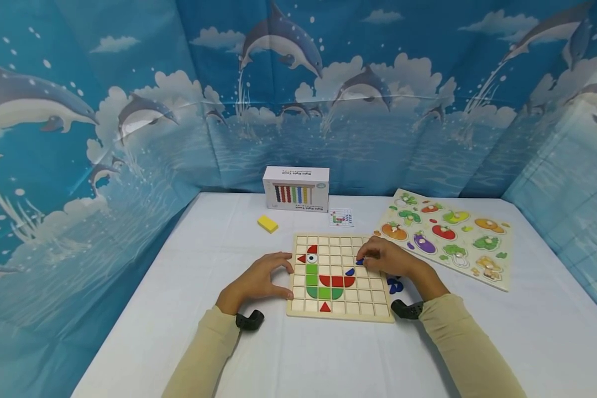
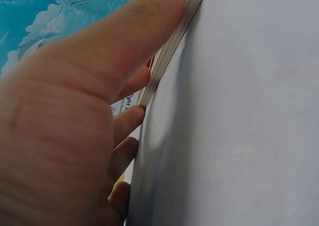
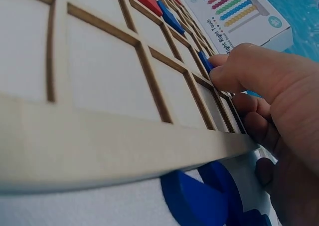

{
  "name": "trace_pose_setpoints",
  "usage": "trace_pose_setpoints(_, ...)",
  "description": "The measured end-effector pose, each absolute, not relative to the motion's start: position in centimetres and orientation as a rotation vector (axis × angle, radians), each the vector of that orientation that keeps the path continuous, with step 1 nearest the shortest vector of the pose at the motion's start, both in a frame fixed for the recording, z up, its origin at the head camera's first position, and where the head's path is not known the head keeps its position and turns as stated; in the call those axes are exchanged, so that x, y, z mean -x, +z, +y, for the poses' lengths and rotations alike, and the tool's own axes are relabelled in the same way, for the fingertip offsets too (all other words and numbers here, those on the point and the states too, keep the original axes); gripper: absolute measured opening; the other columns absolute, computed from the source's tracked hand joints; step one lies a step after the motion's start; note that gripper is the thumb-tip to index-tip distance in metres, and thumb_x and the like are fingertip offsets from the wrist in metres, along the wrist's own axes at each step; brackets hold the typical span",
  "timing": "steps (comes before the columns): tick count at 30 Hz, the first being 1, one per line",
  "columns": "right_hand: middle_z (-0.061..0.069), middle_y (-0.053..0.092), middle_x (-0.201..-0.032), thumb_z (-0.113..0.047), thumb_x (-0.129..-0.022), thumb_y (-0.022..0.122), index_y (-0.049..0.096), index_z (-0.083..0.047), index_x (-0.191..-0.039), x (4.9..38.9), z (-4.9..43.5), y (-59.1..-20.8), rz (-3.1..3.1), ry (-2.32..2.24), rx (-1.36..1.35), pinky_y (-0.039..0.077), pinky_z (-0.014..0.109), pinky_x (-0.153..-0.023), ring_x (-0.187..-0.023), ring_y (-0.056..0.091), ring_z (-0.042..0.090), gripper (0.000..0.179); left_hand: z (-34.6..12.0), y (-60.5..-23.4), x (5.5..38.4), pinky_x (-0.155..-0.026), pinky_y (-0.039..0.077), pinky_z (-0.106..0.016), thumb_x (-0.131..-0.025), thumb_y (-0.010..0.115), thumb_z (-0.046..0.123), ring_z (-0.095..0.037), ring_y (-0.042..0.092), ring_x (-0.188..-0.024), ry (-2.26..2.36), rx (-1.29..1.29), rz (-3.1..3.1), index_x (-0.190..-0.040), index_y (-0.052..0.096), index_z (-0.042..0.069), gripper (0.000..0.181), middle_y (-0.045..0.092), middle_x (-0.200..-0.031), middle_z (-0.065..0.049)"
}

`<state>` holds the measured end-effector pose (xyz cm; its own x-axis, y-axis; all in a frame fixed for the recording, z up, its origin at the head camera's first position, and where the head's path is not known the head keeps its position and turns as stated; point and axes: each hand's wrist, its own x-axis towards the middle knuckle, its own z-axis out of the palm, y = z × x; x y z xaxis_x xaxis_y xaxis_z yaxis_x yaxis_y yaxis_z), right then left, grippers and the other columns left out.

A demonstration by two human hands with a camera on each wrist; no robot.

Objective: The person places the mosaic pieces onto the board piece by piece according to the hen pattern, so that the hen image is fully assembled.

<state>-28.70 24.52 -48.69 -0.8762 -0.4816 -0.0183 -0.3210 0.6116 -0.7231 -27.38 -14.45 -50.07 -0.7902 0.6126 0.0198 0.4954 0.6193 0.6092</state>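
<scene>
A wooden grid board [image 1: 338,317] lies on the white table, with red, green and blue pieces and a round eye piece [image 1: 312,258] forming a bird-like figure. My left hand [image 1: 258,279] rests at the board's left side, fingers and thumb spread and touching its edge. Over the upper right cells, my right hand [image 1: 393,258] pinches a blue piece [image 3: 205,62] between thumb and forefinger, low against the grid. Another blue piece [image 1: 350,272] sits in a cell diagonally below it. Several loose blue pieces [image 1: 395,286] lie beside the board's right edge, partly under the right wrist.
Behind the board stand a white box [image 1: 297,189] and a small pattern card [image 1: 340,218]. A yellow block [image 1: 267,224] lies at the back left. To the right is a vegetable puzzle board [image 1: 457,235]. A dolphin-print cloth [image 1: 278,132] hangs around the table.
</scene>
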Motion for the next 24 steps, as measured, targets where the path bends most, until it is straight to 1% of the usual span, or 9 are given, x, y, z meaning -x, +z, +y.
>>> trace_pose_setpoints(8, 0.002, 0.058, -0.109, -0.005, -0.095, 0.065, 0.074, -0.017, -0.107, 28.59, 24.5, -48.76, 2.625, -1.134, 0.621, 0.044, 0.045, -0.095, -0.104, 0.051, 0.024, 0.019, -14.43, -50.05, 27.38, -0.118, 0.027, -0.047, -0.073, 0.09, 0.048, -0.023, 0.033, -0.145, 0.92, -0.929, 2.651, -0.11, 0.062, 0.03, 0.05, 0.047, -0.153, 0.003)
trace_pose_setpoints(15, 0.003, 0.06, -0.112, -0.005, -0.095, 0.066, 0.073, -0.017, -0.106, 28.66, 24.53, -48.91, 2.644, -1.141, 0.629, 0.044, 0.049, -0.1, -0.11, 0.052, 0.026, 0.018, -14.35, -49.74, 27.37, -0.118, 0.026, -0.045, -0.073, 0.09, 0.047, -0.021, 0.032, -0.146, 0.901, -0.92, 2.659, -0.111, 0.062, 0.03, 0.05, 0.046, -0.153, 0.004)
trace_pose_setpoints(18, 0.003, 0.06, -0.113, -0.007, -0.095, 0.066, 0.072, -0.016, -0.107, 28.64, 24.53, -48.92, 2.641, -1.156, 0.629, 0.044, 0.048, -0.101, -0.11, 0.052, 0.025, 0.016, -14.36, -49.6, 27.32, -0.118, 0.026, -0.046, -0.073, 0.09, 0.046, -0.022, 0.033, -0.145, 0.899, -0.922, 2.661, -0.111, 0.062, 0.029, 0.05, 0.046, -0.153, 0.003)
trace_pose_setpoints(22, 0.006, 0.061, -0.111, -0.006, -0.098, 0.065, 0.07, -0.01, -0.116, 28.36, 24.87, -48.84, 2.618, -1.219, 0.639, 0.047, 0.042, -0.091, -0.102, 0.053, 0.024, 0.019, -14.39, -49.59, 27.26, -0.118, 0.026, -0.046, -0.074, 0.09, 0.047, -0.023, 0.032, -0.146, 0.894, -0.928, 2.661, -0.111, 0.062, 0.029, 0.05, 0.046, -0.154, 0.002)
trace_pose_setpoints(24, 0.007, 0.063, -0.112, -0.005, -0.098, 0.063, 0.068, -0.006, -0.12, 28.07, 25.14, -48.69, 2.614, -1.251, 0.641, 0.048, 0.042, -0.089, -0.1, 0.055, 0.025, 0.022, -14.42, -49.63, 27.19, -0.118, 0.026, -0.047, -0.074, 0.09, 0.047, -0.024, 0.032, -0.146, 0.899, -0.935, 2.656, -0.111, 0.062, 0.028, 0.05, 0.046, -0.154, 0.001)
